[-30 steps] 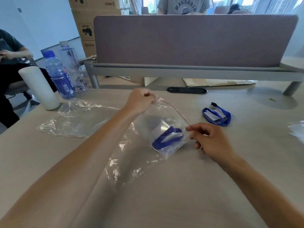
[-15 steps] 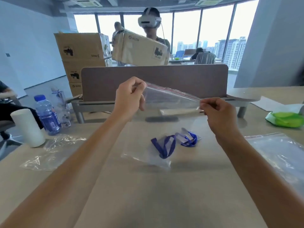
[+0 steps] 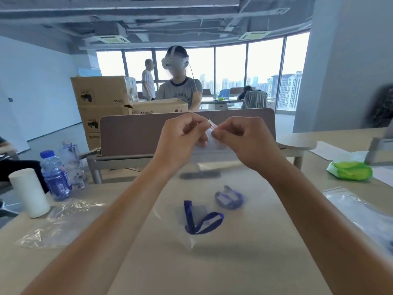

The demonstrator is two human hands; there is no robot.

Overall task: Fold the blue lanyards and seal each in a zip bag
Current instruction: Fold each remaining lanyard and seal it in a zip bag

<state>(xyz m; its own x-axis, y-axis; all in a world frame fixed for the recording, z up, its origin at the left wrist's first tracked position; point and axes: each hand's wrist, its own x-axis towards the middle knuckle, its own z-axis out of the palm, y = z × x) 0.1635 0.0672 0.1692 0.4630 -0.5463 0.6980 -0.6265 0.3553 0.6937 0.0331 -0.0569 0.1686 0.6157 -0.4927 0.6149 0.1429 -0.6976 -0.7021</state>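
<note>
Left of the zip bag (image 3: 204, 188), a white roll (image 3: 28, 192) and a water bottle (image 3: 55, 175) stand on the table (image 3: 244, 262). My left hand (image 3: 180, 143) pinches the bag's top strip, and my right hand (image 3: 244, 141) pinches it too — fingertips nearly touching. The bag hangs above the table with a blue lanyard (image 3: 202, 220) at its bottom. Behind it lies a second lanyard (image 3: 229, 198); farther right, a green packet (image 3: 350, 170).

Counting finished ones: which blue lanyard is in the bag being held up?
The loosely folded lanyard, hanging in the zip bag both hands pinch; the coiled one lies behind on the table.
</note>
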